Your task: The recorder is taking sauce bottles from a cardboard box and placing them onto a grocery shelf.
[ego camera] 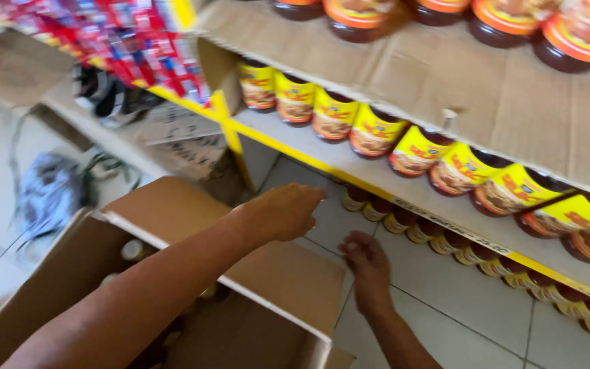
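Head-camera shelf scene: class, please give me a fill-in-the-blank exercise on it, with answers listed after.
1. The jars on the shelf carry ____ labels.
2. The open box under the left hand is made of ____.
3. The right hand hovers above the tiled ____.

Missing words: yellow; cardboard; floor

The left hand [283,213] reaches out over the open flap of a cardboard box [268,273], fingers together and empty, pointing toward the jars on the floor [404,222] under the shelf. The right hand [367,263] hangs lower, just to its right, loosely curled above the tiled floor [445,301], holding nothing. Farther off, a row of dark jars with yellow labels [377,130] stands on the white, yellow-edged shelf [349,164]. A grey bag [49,195] lies on the floor at the left.
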